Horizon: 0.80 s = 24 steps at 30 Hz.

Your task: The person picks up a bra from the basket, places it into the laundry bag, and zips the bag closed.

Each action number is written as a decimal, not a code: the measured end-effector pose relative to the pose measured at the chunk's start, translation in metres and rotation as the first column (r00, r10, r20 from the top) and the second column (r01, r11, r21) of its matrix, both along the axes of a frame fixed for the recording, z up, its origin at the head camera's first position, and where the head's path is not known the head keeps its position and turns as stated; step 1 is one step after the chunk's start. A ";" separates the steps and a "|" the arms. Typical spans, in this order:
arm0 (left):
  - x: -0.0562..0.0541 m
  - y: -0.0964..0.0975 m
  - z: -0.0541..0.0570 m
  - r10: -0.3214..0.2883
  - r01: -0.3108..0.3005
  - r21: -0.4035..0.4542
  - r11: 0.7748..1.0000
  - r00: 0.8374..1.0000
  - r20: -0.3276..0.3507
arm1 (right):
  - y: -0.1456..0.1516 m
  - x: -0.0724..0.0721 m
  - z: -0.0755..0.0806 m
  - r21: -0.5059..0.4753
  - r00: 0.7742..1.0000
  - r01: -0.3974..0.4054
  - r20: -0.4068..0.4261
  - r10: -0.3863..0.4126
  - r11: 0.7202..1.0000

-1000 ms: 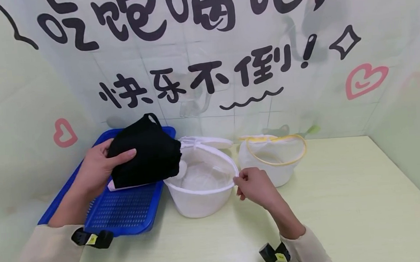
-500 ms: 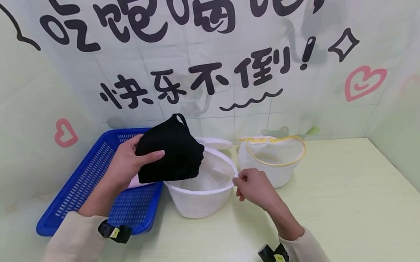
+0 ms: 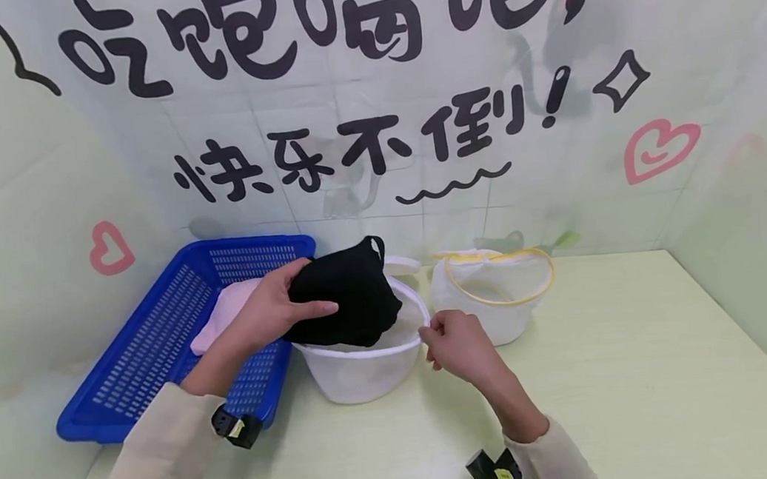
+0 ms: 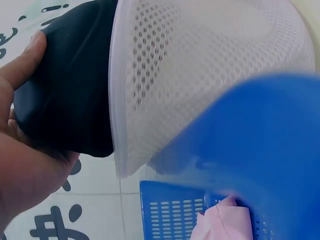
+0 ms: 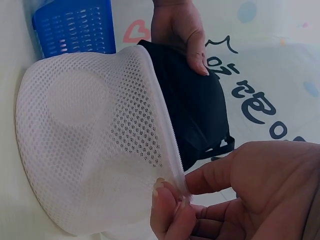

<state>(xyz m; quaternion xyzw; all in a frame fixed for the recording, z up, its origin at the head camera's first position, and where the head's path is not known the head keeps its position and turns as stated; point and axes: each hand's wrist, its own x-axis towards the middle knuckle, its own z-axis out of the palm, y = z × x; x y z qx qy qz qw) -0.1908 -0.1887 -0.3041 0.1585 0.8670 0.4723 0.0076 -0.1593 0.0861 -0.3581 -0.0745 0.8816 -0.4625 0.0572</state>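
Note:
In the head view my left hand [image 3: 265, 312] grips a folded black bra [image 3: 354, 290] with a thin strap loop at its top, thumb on the near face. The bra is over the mouth of a white mesh laundry bag [image 3: 360, 381], its lower part inside the rim. My right hand [image 3: 460, 344] pinches the bag's zipped rim on the right side, thumb against fingers. Close up in the right wrist view, the black bra [image 5: 195, 105] lies against the zip edge. Through the mesh a pale round shape [image 5: 77, 97] shows faintly. The bra hides much of the bag's inside.
A blue plastic basket [image 3: 117, 403] stands left of the bag, with a folded pink cloth [image 3: 225, 314] in it. To the right is a second white mesh bag [image 3: 506, 326] with yellow trim, its lid raised. A printed curtain hangs behind the pale table [image 3: 633, 370].
My left hand has carried the black bra rightward from above the blue basket and lowered it to the white bag's mouth. The pink cloth has come into view. My right hand keeps its hold.

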 end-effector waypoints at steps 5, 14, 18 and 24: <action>-0.002 0.006 -0.001 -0.073 0.074 -0.089 0.993 0.997 0.018 | -0.001 -0.001 0.001 0.014 1.000 -0.001 -0.003 0.001 1.000; -0.005 0.020 -0.001 -0.188 0.196 -0.271 0.942 0.981 0.053 | -0.005 0.000 -0.001 0.139 0.988 0.093 -0.138 -0.074 0.986; -0.006 0.022 -0.002 -0.241 0.247 -0.311 0.918 0.969 0.061 | -0.010 0.002 -0.003 0.254 0.959 0.209 -0.243 -0.147 0.944; -0.008 0.023 -0.001 -0.274 0.292 -0.346 0.892 0.956 0.100 | -0.015 -0.001 -0.007 0.278 0.906 0.316 -0.372 -0.202 0.907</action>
